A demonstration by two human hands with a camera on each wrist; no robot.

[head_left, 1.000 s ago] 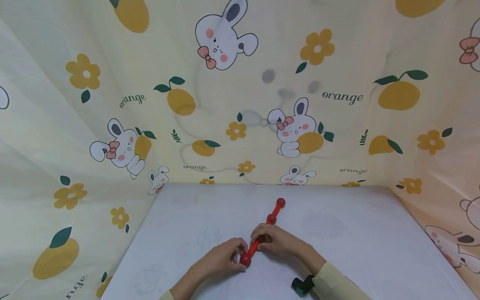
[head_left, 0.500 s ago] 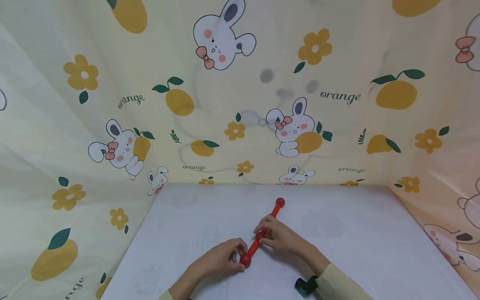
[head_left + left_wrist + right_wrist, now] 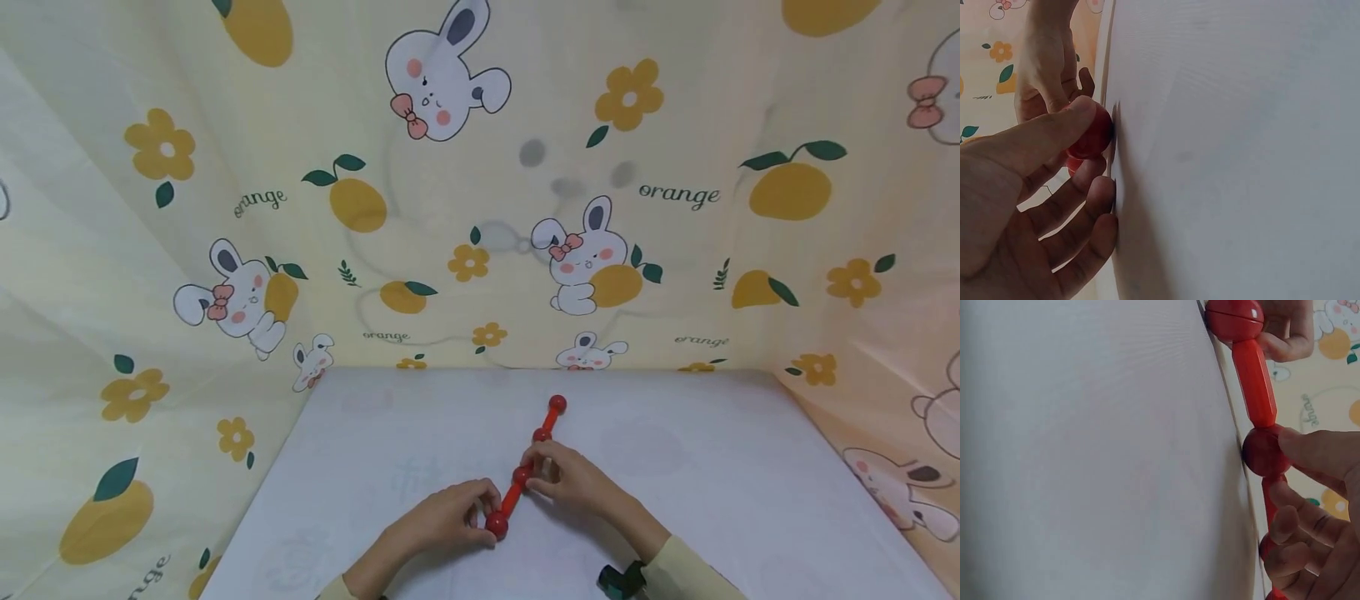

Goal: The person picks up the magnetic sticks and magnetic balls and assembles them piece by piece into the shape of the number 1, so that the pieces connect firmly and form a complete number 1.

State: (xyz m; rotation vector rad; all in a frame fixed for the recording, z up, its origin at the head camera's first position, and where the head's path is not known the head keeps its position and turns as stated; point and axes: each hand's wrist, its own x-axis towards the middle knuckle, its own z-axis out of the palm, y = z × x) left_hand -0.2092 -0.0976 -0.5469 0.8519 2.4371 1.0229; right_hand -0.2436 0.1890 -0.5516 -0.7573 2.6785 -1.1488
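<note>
A straight chain of red balls joined by orange-red rods (image 3: 512, 500) runs away from me along the white table. My left hand (image 3: 442, 518) pinches the largest-looking ball (image 3: 497, 525) at the near end; in the left wrist view the thumb lies on that ball (image 3: 1092, 139), with a finger below. Thumb and fingers of my right hand (image 3: 576, 479) hold the second ball (image 3: 522, 477), where two rods meet. From the right wrist, this second ball (image 3: 1265, 452) shows a thumb on its side. Further up, another ball (image 3: 542, 435) and the far end ball (image 3: 557, 404) lie untouched.
The white tabletop (image 3: 360, 433) spreads to both sides of the chain. A cream curtain (image 3: 465, 325) printed with rabbits and oranges stands behind and beside it. A dark strap-like device (image 3: 621, 581) sits at the right wrist, near the cream sleeve (image 3: 686, 571).
My right hand slid up along the chain from the near rod, then came back onto the second ball, which now shows. The near ball shifted slightly right with my left hand still on it.
</note>
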